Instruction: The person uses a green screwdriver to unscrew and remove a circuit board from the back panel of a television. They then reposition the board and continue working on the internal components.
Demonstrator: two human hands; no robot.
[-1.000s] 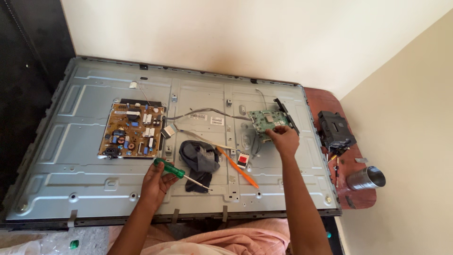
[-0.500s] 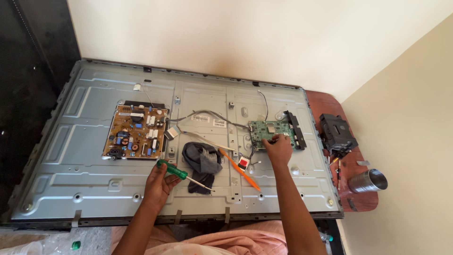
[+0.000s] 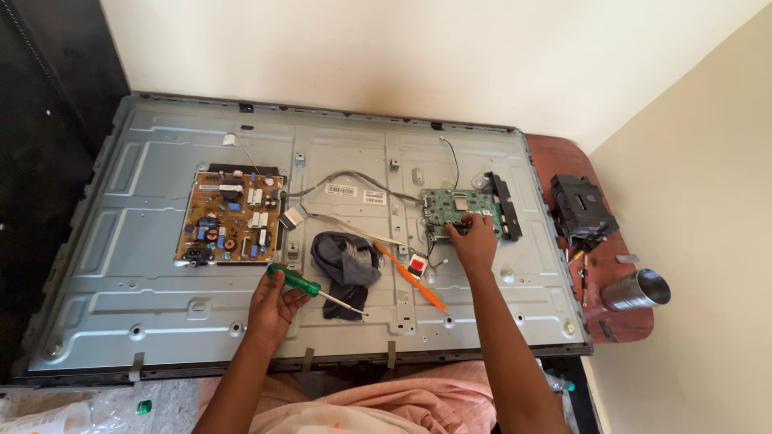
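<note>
left hand (image 3: 273,305): we've got it wrapped around the green handle of a screwdriver (image 3: 310,287), shaft pointing right and resting low over the metal back panel (image 3: 145,265) of the opened flat-screen TV.
right hand (image 3: 472,241): ours too, fingertips pinched down on the lower edge of the small green main board (image 3: 458,207) at the right of the panel.
power board (image 3: 231,217): the brown one, sitting left of centre, well apart from both hands.
cloth (image 3: 346,261): dark grey rag bunched up between our hands, just beside the screwdriver tip.
orange pry tool (image 3: 414,281): lies diagonally right of the cloth, near a little red-and-white part (image 3: 416,266).
ribbon cable (image 3: 354,229): runs between the two boards.
side surface (image 3: 575,161): reddish-brown, carrying a black module (image 3: 583,210) and a metal cup (image 3: 635,289) on its side.
</note>
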